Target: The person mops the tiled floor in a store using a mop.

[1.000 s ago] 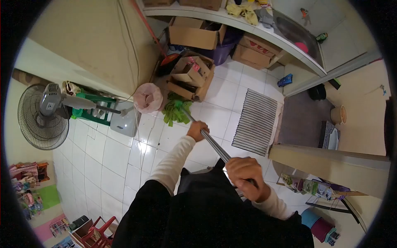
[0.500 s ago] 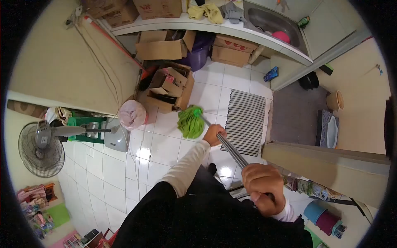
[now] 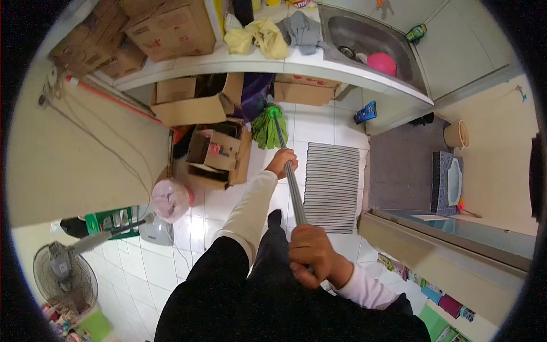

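Note:
A mop with a green fringed head (image 3: pixel 265 129) and a grey striped handle (image 3: pixel 293 191) lies across the middle of the view. My left hand (image 3: pixel 281 163) is wrapped round the handle a little below the head. Lower down, near my body, my right hand (image 3: pixel 312 254) is closed round the upper end of the handle. The mop head rests on the white tiled floor (image 3: pixel 310 122), beside the open cardboard boxes (image 3: pixel 219 149) and in front of a purple tub (image 3: pixel 254 97).
A striped mat (image 3: pixel 332 188) lies right of the handle. Above is a counter with a sink (image 3: pixel 364 45) and cloths (image 3: pixel 259 39). A pink-lined bin (image 3: pixel 171 199) and a fan (image 3: pixel 65 273) stand left. A blue pack (image 3: pixel 366 112) is by the doorway.
The mop head has moved forward, closer to the purple tub and the counter. Both hands have moved with the handle, my right hand to the left. The view has shifted forward.

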A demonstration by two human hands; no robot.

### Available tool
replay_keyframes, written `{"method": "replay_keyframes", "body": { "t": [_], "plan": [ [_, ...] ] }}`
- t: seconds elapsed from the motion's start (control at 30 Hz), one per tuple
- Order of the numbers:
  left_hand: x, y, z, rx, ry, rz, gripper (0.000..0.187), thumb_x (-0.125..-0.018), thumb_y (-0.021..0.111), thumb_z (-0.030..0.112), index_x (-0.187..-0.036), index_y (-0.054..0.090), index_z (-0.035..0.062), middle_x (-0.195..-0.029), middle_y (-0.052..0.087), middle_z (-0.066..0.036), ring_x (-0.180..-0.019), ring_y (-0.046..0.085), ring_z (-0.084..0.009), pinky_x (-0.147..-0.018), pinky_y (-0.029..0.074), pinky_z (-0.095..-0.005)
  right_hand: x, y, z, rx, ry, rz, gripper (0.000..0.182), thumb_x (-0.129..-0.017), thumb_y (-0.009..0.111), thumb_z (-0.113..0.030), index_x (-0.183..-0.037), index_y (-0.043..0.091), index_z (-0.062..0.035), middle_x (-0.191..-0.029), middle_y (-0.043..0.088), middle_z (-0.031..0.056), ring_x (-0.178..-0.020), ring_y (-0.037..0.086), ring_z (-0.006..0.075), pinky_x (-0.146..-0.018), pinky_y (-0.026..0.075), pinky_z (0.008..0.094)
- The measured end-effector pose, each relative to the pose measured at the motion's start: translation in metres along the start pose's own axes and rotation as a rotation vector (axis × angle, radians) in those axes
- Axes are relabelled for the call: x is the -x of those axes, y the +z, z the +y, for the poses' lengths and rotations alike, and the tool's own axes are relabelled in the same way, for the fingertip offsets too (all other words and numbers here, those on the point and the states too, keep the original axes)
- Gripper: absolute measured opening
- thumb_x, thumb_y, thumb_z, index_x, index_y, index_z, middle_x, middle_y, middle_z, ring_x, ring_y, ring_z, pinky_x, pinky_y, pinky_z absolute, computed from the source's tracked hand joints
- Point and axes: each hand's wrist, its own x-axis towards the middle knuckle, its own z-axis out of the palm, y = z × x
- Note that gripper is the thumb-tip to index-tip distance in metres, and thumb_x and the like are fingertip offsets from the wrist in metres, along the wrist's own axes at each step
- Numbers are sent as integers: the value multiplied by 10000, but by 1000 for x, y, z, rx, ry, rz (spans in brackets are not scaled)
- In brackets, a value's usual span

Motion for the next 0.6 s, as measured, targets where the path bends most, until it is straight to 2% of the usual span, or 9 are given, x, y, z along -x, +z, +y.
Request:
{"method": "replay_keyframes", "body": {
  "t": [0.07, 0.17, 0.2, 0.3, 0.33, 0.43, 0.53, 0.57, 0.6],
  "plan": [
    [-25, -9, -22, 7, 73, -11, 225, -576, 602, 49, -478, 401, 74, -529, 405, -100, -540, 439, -290, -540, 353, -374, -16, -9, 22, -1, -18, 16, 197, -515, 547, -106, -475, 355, -79, -479, 357, 66, -444, 396, 279, -456, 332, 375],
    [-66, -11, -12, 35, -32, 21, 239, -589, 602, 59, -478, 391, 73, -526, 399, -98, -546, 441, -286, -543, 353, -383, -40, -49, 36, -49, -33, 69, 183, -512, 533, -109, -469, 358, -79, -477, 354, 67, -428, 383, 283, -431, 298, 378],
    [-72, -11, -13, -8, -8, -2, 236, -599, 618, 83, -486, 412, 66, -526, 424, -106, -561, 461, -293, -554, 365, -380, -43, -49, 38, -56, -33, 122, 182, -509, 529, -102, -466, 354, -78, -468, 340, 71, -414, 365, 279, -417, 277, 379],
    [-78, -1, 5, 100, -111, -30, 215, -615, 627, 107, -502, 450, 60, -539, 469, -112, -587, 486, -306, -572, 384, -377, -50, -80, 12, -30, 84, 149, 191, -512, 535, -96, -468, 350, -72, -463, 328, 72, -413, 360, 277, -414, 278, 376],
    [-77, 1, 18, 62, -55, -36, 200, -623, 635, 124, -514, 482, 55, -546, 506, -113, -591, 502, -319, -572, 397, -381, -53, -86, -4, -13, 98, 174, 158, -502, 531, -86, -471, 378, -62, -468, 352, 78, -416, 377, 271, -413, 288, 365],
    [-83, 7, 61, 195, -72, -89, 225, -618, 627, 122, -495, 454, 46, -516, 499, -117, -545, 498, -319, -533, 392, -395, -58, -105, -41, -93, 161, 311, 125, -500, 527, -84, -480, 408, -50, -477, 378, 79, -412, 387, 269, -407, 293, 361],
    [-102, 28, 63, 185, -6, -145, 237, -602, 624, 120, -481, 430, 57, -509, 491, -109, -538, 507, -294, -526, 395, -376, -45, -120, -47, -54, 102, 319, 126, -504, 527, -82, -487, 412, -36, -479, 390, 87, -402, 391, 266, -402, 304, 355],
    [-80, 42, 54, 211, -74, -233, 228, -584, 617, 91, -472, 418, 75, -503, 487, -89, -533, 515, -268, -534, 403, -364, -40, -123, -47, -43, 85, 319, 129, -505, 528, -81, -487, 408, -36, -478, 388, 87, -400, 389, 266, -402, 305, 355],
    [-86, 44, 54, 181, 6, -224, 223, -578, 613, 76, -469, 418, 80, -508, 493, -80, -529, 515, -261, -529, 404, -357, -36, -124, -46, -29, 84, 300, 141, -545, 508, -101, -483, 405, -27, -476, 406, 91, -404, 404, 263, -418, 318, 357]
  ]
}}
